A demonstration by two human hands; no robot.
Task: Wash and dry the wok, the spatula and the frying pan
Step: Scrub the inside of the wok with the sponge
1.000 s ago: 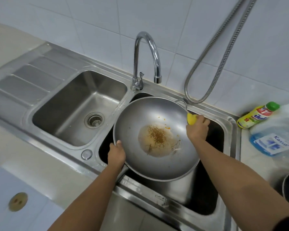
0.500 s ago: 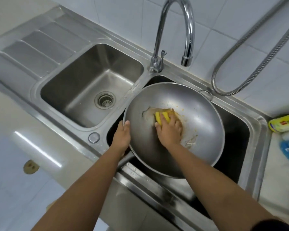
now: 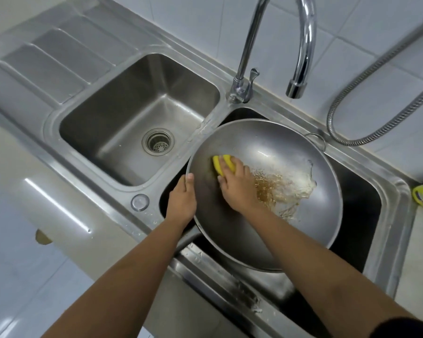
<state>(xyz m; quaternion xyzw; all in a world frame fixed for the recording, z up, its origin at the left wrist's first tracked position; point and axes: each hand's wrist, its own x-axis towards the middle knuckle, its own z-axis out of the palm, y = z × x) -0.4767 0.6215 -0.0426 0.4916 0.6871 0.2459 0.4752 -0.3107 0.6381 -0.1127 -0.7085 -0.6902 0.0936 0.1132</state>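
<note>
The task is at an early part: the wok (image 3: 274,145) sits in the right basin (image 3: 359,198), brown residue (image 3: 269,189) and foam (image 3: 296,181) at its centre, nothing rinsed or dried; spatula and frying pan are not in view. The left hand (image 3: 182,203) grips the wok at 9 o'clock of its rim; the right hand (image 3: 237,189) with curled fingers presses a yellow sponge (image 3: 224,164) at 10 o'clock

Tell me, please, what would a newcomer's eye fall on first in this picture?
The big steel wok, tilted over the right sink basin, draws the eye first, with brown greasy residue and foam smeared in its middle. Next comes the bright yellow sponge, which the right hand presses against the wok's left inner wall while the left hand grips the rim. Above them arches the shiny tap, with no water running.
</note>
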